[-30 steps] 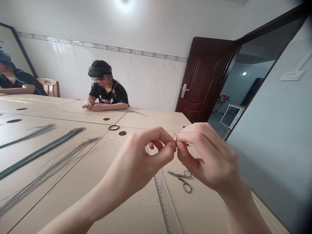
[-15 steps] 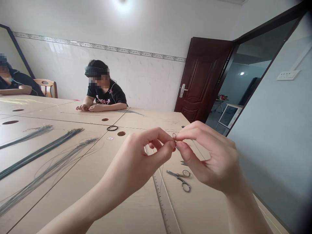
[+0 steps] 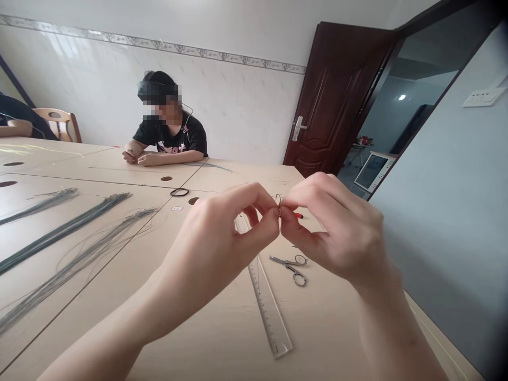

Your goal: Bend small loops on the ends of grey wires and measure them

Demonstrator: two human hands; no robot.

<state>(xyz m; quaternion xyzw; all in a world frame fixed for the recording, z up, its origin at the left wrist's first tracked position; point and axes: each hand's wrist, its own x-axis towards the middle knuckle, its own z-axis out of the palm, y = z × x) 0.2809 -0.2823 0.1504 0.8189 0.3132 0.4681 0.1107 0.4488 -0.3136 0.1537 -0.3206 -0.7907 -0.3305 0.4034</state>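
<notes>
Both of my hands are raised over the table, fingertips almost meeting. A thin dark cord (image 3: 278,200), bent into a small loop, stands up between them. My left hand (image 3: 228,227) pinches it between thumb and forefinger. From the other side my right hand (image 3: 337,227) pinches it the same way; most of the cord is hidden by the fingertips. Below the hands lies a clear ruler (image 3: 270,317), its far part behind my left hand. Metal scissors (image 3: 291,266) rest to the right of the ruler, blades pointing left. A small red-tipped item (image 3: 299,215) shows partly behind my right hand.
Several bundles of grey-green cords (image 3: 75,227) lie on the table's left side. A black ring (image 3: 179,192) and a small white label (image 3: 177,208) are beyond my left hand. Across the table (image 3: 190,328) sits a person (image 3: 170,127); another is at far left.
My view has tilted down slightly, so the ruler's near end now shows. Both hands stay pinched on the cord, and its loop looks narrower. The person opposite has lifted one hand a little.
</notes>
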